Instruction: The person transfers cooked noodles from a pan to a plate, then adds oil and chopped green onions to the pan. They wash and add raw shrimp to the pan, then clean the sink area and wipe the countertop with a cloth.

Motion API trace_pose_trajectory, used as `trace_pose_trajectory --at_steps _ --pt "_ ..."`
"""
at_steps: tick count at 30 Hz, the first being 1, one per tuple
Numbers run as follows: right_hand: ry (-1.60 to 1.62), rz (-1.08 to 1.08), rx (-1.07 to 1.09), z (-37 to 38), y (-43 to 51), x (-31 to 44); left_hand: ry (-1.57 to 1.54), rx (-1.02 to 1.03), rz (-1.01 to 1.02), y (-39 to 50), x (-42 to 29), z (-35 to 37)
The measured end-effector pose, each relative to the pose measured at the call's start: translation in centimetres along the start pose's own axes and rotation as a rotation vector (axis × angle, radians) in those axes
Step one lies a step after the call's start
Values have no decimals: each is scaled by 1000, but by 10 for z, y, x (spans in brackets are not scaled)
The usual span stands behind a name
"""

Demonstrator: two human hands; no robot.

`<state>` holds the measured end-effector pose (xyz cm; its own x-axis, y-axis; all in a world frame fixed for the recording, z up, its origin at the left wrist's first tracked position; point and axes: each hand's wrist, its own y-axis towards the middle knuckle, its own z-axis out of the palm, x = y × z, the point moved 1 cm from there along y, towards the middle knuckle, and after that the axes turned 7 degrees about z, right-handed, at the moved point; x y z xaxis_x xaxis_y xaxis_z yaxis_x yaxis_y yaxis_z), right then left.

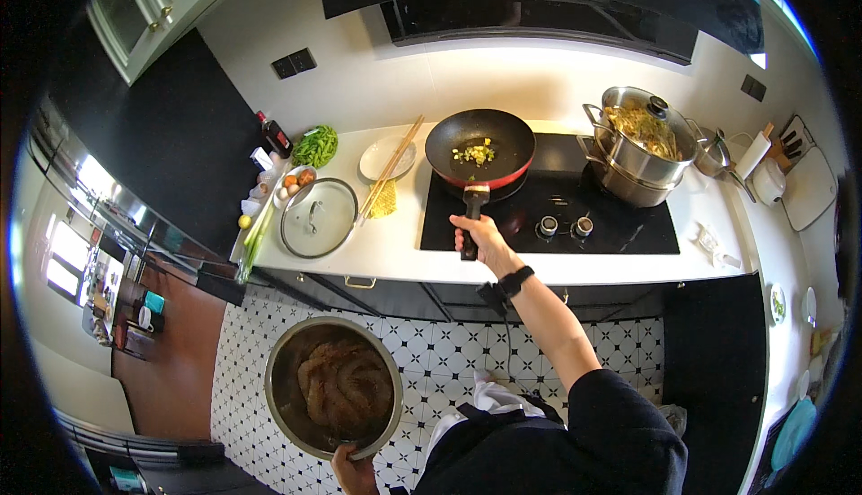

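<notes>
My right hand (481, 234) grips the black handle of a red wok-style frying pan (448, 135) from above. Chopped yellow and green aromatics (477, 152) lie on the pan's dark surface. The pan is over the left side of a black glass cooktop (498, 226). My left hand (353, 471) holds a steel bowl (285, 380) by its near rim, above the tiled floor. Inside lie brown, curved, wet pieces (343, 387) that look like raw prawns.
Stacked steamer pots (636, 182) stand right on the cooktop. Left on the counter are a glass lid (318, 239), a plate (376, 158) with long chopsticks (394, 165) across it, green peppers (316, 147), scallions (252, 239) and a dark bottle (276, 137). A range hood (539, 30) hangs overhead.
</notes>
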<state>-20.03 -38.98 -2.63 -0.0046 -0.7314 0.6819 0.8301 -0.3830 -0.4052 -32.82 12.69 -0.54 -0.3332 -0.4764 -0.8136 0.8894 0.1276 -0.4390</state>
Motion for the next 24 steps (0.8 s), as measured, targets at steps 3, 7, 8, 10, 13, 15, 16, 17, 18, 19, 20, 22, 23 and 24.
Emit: trace_pose_trajectory --at_steps 3,7,8,10,13,15,16,17,18,19,20,22,23,24 --pt "96 18 -12 3 2 -1 -19 -84 25 24 -4 28" --pt "180 16 135 -7 -23 1 -43 2 13 56 -12 48" --pt "216 19 188 -9 -33 0 -34 24 17 67 -13 52" --pt "201 61 131 -7 -50 -3 -44 116 -13 87 -18 56" --pt "43 92 10 10 -55 4 -45 239 -68 111 -26 67" --pt "-52 52 2 25 -46 17 55 204 -56 116 -30 75" --pt "-53 -32 27 28 -43 27 -34 235 -72 118 -27 83" --pt "-54 -96 77 30 -43 33 7 157 -75 119 -27 87" --pt "-35 -40 39 27 -48 35 2 156 -75 122 -29 93" --pt "23 -42 5 24 -51 38 -32 205 -55 125 -30 99" --pt "-105 2 -142 17 -58 35 -16 176 -92 128 -31 101" --pt "-180 -2 -139 8 -63 33 6 186 -86 133 -31 104" --pt "-211 75 -185 5 -63 31 2 233 -62 134 -31 105" --pt "-203 -24 -122 4 -58 34 8 205 -73 137 -31 106"
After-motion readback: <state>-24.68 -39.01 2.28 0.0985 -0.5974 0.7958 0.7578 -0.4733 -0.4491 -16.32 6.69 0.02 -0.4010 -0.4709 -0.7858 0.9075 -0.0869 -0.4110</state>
